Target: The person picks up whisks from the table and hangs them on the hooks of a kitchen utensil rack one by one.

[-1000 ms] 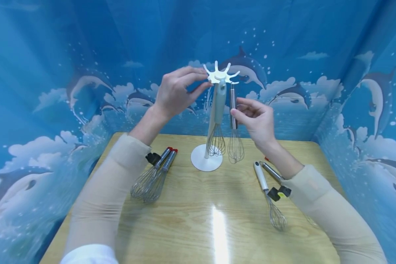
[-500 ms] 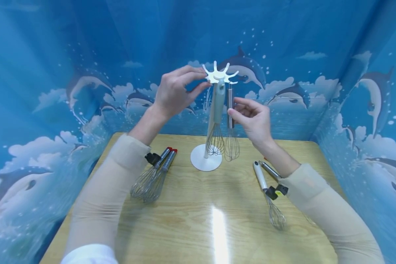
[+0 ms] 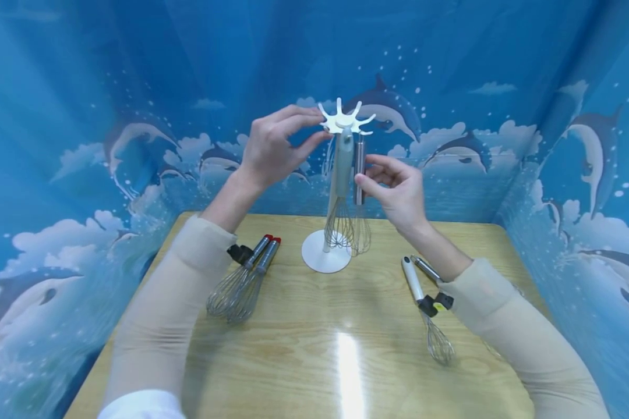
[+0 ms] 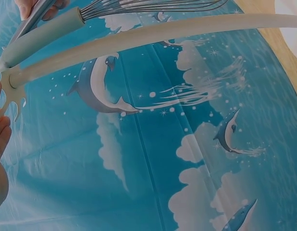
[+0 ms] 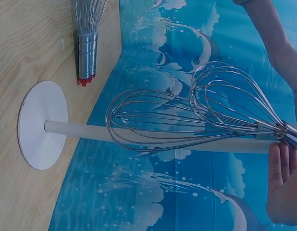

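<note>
At the back of the table stands a white utensil stand with a spoked top (image 3: 344, 121). My left hand (image 3: 278, 142) pinches the left edge of that top between thumb and fingers. A whisk with a pale grey-green handle (image 3: 344, 166) hangs from the front of it. In my right hand (image 3: 398, 189) a steel whisk (image 3: 359, 169) is held upright by its handle, its upper end right at a right-hand spoke. The left wrist view shows its handle (image 4: 29, 21) beside the grey-green one. Their wire loops (image 5: 225, 101) overlap in the right wrist view.
Two steel whisks with red ends (image 3: 246, 285) lie on the left of the table (image 3: 293, 349). On the right lies a white-handled whisk (image 3: 414, 279), with a steel-handled one (image 3: 426, 267) partly under my right forearm. The stand's round base (image 3: 317, 256) is white.
My right hand has brought the steel whisk left, closer to the grey-green-handled one, so their wires overlap. The left hand keeps its hold on the stand's top.
</note>
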Motion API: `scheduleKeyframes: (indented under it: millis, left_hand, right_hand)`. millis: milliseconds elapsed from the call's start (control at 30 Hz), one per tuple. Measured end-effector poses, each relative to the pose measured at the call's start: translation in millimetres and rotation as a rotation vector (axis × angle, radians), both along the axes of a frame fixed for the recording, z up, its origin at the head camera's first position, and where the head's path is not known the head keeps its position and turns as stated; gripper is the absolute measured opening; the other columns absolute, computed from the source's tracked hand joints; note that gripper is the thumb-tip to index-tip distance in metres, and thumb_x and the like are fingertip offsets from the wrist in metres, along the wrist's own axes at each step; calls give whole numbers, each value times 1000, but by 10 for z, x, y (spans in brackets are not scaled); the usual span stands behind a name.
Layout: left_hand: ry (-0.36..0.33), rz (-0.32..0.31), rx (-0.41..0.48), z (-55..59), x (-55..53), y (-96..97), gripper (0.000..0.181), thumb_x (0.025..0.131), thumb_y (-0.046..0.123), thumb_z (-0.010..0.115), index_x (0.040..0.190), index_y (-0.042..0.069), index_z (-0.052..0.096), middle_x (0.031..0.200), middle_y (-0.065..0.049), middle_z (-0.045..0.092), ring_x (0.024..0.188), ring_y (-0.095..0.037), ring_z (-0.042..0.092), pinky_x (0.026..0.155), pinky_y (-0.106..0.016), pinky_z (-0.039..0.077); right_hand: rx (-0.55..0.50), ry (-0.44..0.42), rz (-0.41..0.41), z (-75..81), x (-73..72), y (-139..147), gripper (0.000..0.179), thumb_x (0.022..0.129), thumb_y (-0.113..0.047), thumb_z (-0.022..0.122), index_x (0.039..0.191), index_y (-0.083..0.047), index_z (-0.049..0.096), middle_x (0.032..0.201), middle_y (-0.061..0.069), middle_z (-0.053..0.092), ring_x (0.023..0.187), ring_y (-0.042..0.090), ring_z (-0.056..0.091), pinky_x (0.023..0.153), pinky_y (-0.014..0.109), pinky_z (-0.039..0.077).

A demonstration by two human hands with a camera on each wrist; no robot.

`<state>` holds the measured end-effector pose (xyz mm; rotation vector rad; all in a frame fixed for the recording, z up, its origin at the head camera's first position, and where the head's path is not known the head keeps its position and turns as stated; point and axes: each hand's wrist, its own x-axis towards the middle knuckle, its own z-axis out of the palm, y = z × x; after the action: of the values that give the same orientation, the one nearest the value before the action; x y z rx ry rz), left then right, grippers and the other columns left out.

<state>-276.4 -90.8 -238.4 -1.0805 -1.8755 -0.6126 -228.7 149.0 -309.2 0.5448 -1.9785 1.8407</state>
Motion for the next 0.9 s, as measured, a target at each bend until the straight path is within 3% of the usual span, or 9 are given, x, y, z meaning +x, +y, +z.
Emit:
scheduleKeyframes:
  millis: [367, 500, 900]
  left_hand:
    - [-38, -39, 14, -19, 10, -83, 27, 97, 17, 78, 116, -3, 77, 118, -19, 79, 114, -31, 77, 98, -37, 65]
    - [-45, -47, 14, -24, 9, -115, 27, 97, 16, 78, 117, -3, 77, 119, -20, 78, 115, -31, 77, 93, -37, 67]
    - [-76, -11, 46, -58, -32, -254, 27, 98, 15, 77, 118, -3, 76, 125, -19, 77, 118, -32, 76, 101, -38, 64]
  right_hand:
    - [13, 46, 31, -26, 32, -112, 35, 93, 5, 75, 126, 8, 69, 85, -15, 72, 71, 4, 68, 69, 23, 66]
    - [21, 44, 32, -33, 32, -150, 35, 93, 4, 76, 127, 8, 69, 86, -14, 72, 70, 4, 69, 69, 24, 66]
    - [75, 67, 12, -32, 31, -253, 34, 92, 2, 78, 125, 5, 71, 88, -18, 71, 78, 3, 69, 66, 18, 61]
